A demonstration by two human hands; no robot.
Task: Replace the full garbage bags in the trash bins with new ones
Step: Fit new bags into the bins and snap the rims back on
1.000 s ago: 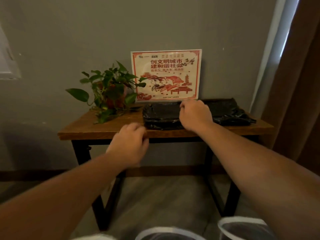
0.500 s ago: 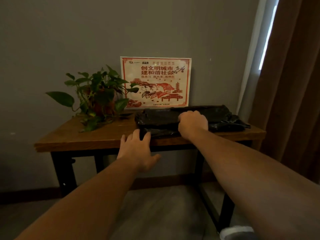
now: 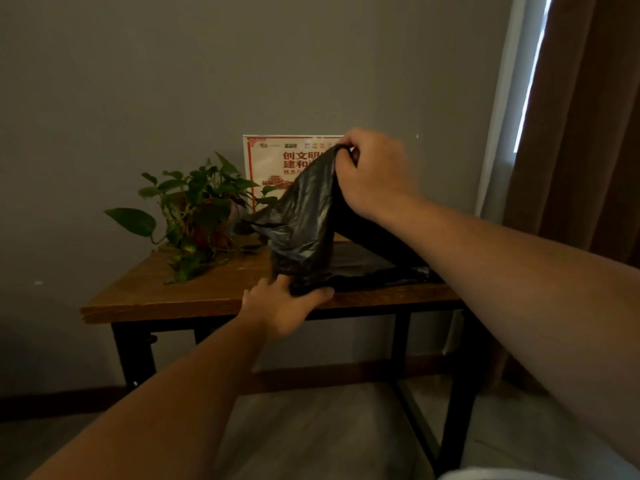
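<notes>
The right hand [image 3: 372,174], raised, pinches a thin black plastic garbage bag [image 3: 304,216] by its top; the left hand [image 3: 282,306] grips the bag's lower edge at the wooden desk [image 3: 166,292] front.

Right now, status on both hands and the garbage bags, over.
Right hand pinching black bag, raised above the stack. Left hand gripping stack's near corner on table. Plant beside, not blocking.

It's a furnished room (curtain [image 3: 588,116], plant [image 3: 194,206], table [image 3: 173,296]).
</notes>
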